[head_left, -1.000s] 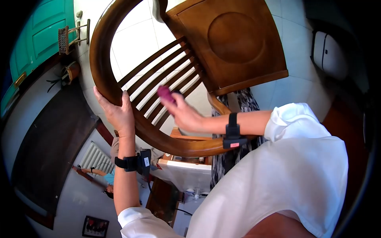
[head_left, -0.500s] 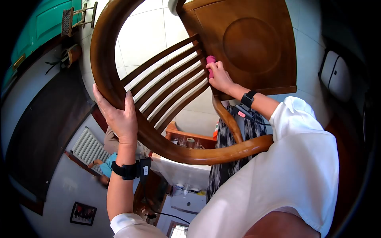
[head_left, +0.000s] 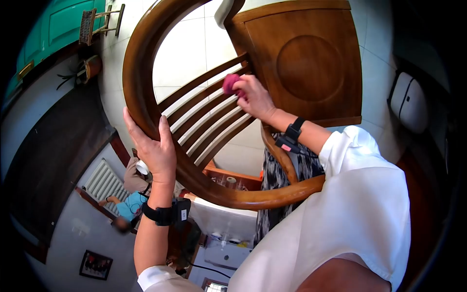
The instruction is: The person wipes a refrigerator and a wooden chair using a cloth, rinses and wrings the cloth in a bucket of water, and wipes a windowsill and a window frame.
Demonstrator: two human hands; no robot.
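Observation:
A brown wooden armchair point(head_left: 323, 104) with a round raised panel in its seat is tilted in front of me. My left hand point(head_left: 154, 148) grips its thick curved top rail point(head_left: 134, 73), thumb on the inner side and fingers along the outer side. My right hand point(head_left: 255, 99) holds a crumpled dark pink cloth point(head_left: 232, 84) against the upper back slats point(head_left: 206, 92), close to where they meet the seat. Part of the cloth is hidden in my fingers. Black bands are on both wrists.
Another person in a blue top point(head_left: 130, 207) is by a white radiator point(head_left: 103, 177) at lower left. A small stool point(head_left: 88, 27) and a potted plant point(head_left: 91, 68) stand at upper left. A white table point(head_left: 221, 224) is below the chair, a white case-like object point(head_left: 411, 100) at right.
My right hand and the cloth have moved left from the seat-side end of the slats onto the slats. The chair has shifted slightly in view, with my left hand still on the rail.

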